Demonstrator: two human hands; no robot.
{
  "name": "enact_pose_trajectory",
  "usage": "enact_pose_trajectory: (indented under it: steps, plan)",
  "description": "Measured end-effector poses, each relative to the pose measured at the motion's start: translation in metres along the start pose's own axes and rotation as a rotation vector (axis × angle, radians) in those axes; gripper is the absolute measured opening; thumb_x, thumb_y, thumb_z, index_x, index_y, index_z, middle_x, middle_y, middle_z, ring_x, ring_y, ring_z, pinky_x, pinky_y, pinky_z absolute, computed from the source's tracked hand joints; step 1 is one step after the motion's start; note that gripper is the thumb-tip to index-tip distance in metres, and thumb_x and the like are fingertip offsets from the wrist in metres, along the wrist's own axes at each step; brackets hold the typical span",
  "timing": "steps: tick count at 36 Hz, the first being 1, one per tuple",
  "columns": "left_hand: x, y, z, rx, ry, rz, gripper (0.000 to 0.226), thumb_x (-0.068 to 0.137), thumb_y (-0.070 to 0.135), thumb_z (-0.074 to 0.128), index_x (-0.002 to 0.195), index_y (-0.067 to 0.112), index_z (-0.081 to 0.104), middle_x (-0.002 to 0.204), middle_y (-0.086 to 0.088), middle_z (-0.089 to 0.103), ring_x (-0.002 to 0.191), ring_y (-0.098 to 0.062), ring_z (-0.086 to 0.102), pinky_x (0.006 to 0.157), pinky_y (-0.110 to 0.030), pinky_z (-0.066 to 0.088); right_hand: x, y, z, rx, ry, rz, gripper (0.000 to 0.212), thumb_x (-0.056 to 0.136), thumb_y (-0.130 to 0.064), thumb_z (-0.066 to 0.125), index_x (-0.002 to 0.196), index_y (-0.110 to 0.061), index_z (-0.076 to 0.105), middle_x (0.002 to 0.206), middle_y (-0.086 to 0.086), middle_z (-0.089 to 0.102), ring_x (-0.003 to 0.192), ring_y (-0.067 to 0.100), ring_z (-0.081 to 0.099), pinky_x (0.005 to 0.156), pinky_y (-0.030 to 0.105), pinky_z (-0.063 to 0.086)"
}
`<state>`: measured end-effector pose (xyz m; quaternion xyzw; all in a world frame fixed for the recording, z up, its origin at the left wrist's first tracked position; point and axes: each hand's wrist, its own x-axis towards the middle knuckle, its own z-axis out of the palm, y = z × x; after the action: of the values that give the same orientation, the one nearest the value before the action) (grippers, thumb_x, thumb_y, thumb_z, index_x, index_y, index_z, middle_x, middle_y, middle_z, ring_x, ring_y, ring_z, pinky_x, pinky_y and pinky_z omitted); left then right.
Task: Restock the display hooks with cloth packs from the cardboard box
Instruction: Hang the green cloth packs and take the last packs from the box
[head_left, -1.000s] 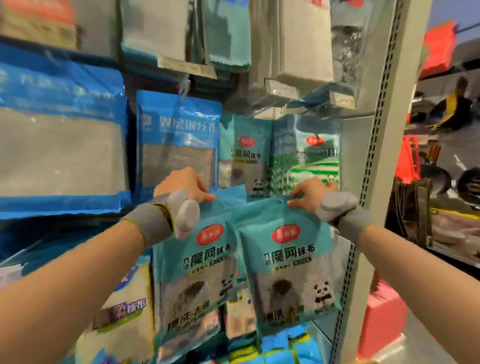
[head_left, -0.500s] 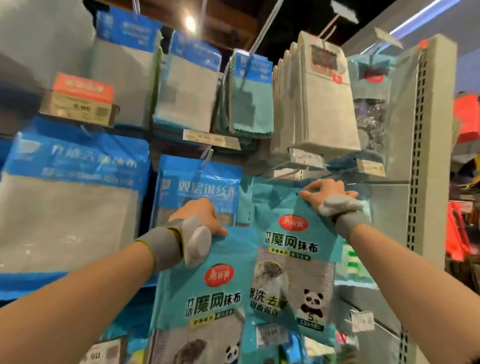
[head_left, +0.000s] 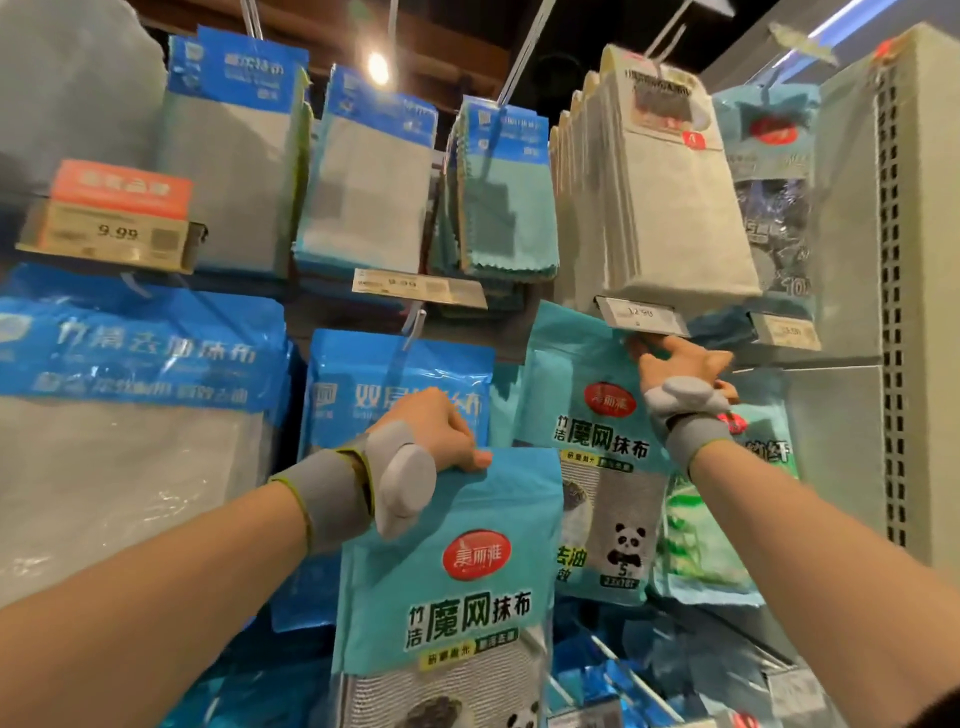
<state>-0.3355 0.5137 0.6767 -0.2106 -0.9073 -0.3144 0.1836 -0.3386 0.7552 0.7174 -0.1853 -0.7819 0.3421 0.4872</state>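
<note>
My left hand (head_left: 441, 431) grips the top edge of a teal cloth pack (head_left: 457, 587) with a red oval logo and a panda, held low in front of the shelf. My right hand (head_left: 680, 366) holds the top of a second, identical teal pack (head_left: 587, 431) raised against the display, just under a price tag (head_left: 641, 317) at a hook's end. Its fingertips are hidden behind the pack's top edge. The hook itself is not clear. The cardboard box is out of view.
Blue cloth packs (head_left: 400, 384) hang left of the raised pack, with larger blue packs (head_left: 130, 415) further left. Grey, teal and beige cloths (head_left: 670, 197) hang on the upper row. A perforated shelf upright (head_left: 893, 260) stands at the right.
The view has tilted up toward the upper rows. My right hand has lifted its pack higher, up to the price tag. My left hand keeps its pack lower.
</note>
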Motion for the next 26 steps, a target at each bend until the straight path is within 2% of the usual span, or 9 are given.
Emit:
enact_pose_trajectory:
  steps: [7,9,11,15,17,20,22,24,26]
  plan:
    - [0.007,-0.01,0.004,-0.003,0.011,0.007,0.02,0.075,0.03,0.076,0.085,0.012,0.077,0.09,0.001,0.072,0.079,-0.008,0.058,0.069,-0.021,0.043,0.011,0.004,0.023,-0.244,-0.092,-0.034,0.028,0.091,-0.046,0.052,0.096,-0.018,0.056,0.109,0.013,0.047,0.125,0.028,0.034,0.101,0.041,0.027]
    - [0.01,-0.013,0.006,-0.006,0.012,0.001,0.021,0.075,0.03,0.076,0.085,0.012,0.077,0.087,0.002,0.071,0.081,-0.008,0.059,0.071,-0.022,0.044,0.014,0.005,0.04,-0.364,-0.153,-0.079,0.041,0.089,-0.053,0.049,0.114,-0.02,0.054,0.137,0.013,0.038,0.135,0.03,0.023,0.106,0.043,0.021]
    - [0.012,-0.014,0.008,-0.009,0.016,-0.002,0.021,0.074,0.03,0.077,0.084,0.012,0.078,0.085,0.003,0.07,0.08,-0.009,0.06,0.071,-0.022,0.046,0.018,0.01,0.053,-0.388,-0.236,-0.155,0.058,0.086,-0.056,0.053,0.136,-0.029,0.04,0.155,0.009,0.015,0.144,0.035,0.005,0.113,0.053,0.009]
    - [0.016,-0.017,0.01,0.014,0.03,-0.006,0.02,0.074,0.032,0.076,0.082,0.013,0.078,0.08,0.004,0.069,0.077,-0.01,0.06,0.071,-0.023,0.047,0.012,0.027,0.072,-0.323,-0.274,-0.243,0.099,0.075,-0.053,0.07,0.15,-0.031,0.009,0.157,0.01,-0.009,0.144,0.038,-0.006,0.112,0.063,0.005]
    - [0.018,-0.018,0.01,0.009,0.03,-0.005,0.02,0.075,0.032,0.076,0.083,0.013,0.078,0.08,0.004,0.069,0.074,-0.009,0.059,0.069,-0.023,0.046,0.007,0.032,0.077,-0.368,-0.273,-0.241,0.099,0.078,-0.049,0.068,0.15,-0.032,0.002,0.157,0.006,-0.013,0.144,0.036,-0.003,0.114,0.057,0.011]
    - [0.018,-0.013,0.012,-0.008,0.009,0.008,0.021,0.076,0.031,0.075,0.087,0.013,0.077,0.083,0.003,0.068,0.078,-0.009,0.058,0.071,-0.023,0.045,-0.007,0.025,0.078,-0.177,-0.145,-0.16,0.067,0.085,-0.037,0.061,0.144,-0.028,0.03,0.155,0.009,0.008,0.141,0.034,0.013,0.112,0.044,0.02]
    - [0.018,-0.008,0.014,-0.01,-0.007,0.028,0.021,0.077,0.03,0.074,0.088,0.013,0.077,0.087,0.002,0.069,0.077,-0.008,0.056,0.071,-0.022,0.044,-0.022,0.016,0.074,0.106,-0.08,-0.188,0.031,0.088,-0.03,0.058,0.118,-0.024,0.059,0.136,0.013,0.04,0.127,0.032,0.036,0.105,0.04,0.031]
    - [0.018,-0.003,0.014,-0.004,-0.013,0.052,0.019,0.077,0.031,0.074,0.087,0.015,0.077,0.084,0.002,0.069,0.074,-0.007,0.054,0.065,-0.02,0.043,-0.042,0.01,0.064,0.4,-0.258,-0.289,0.016,0.092,-0.03,0.055,0.09,-0.022,0.069,0.1,0.004,0.063,0.097,0.02,0.057,0.086,0.032,0.044]
    - [0.018,0.001,0.014,0.012,-0.012,0.079,0.016,0.077,0.032,0.073,0.083,0.018,0.077,0.073,0.005,0.066,0.068,-0.006,0.051,0.058,-0.017,0.039,-0.062,0.008,0.052,0.366,-0.559,-0.435,0.027,0.093,-0.035,0.053,0.089,-0.017,0.072,0.091,0.0,0.07,0.088,0.008,0.064,0.077,0.024,0.05]
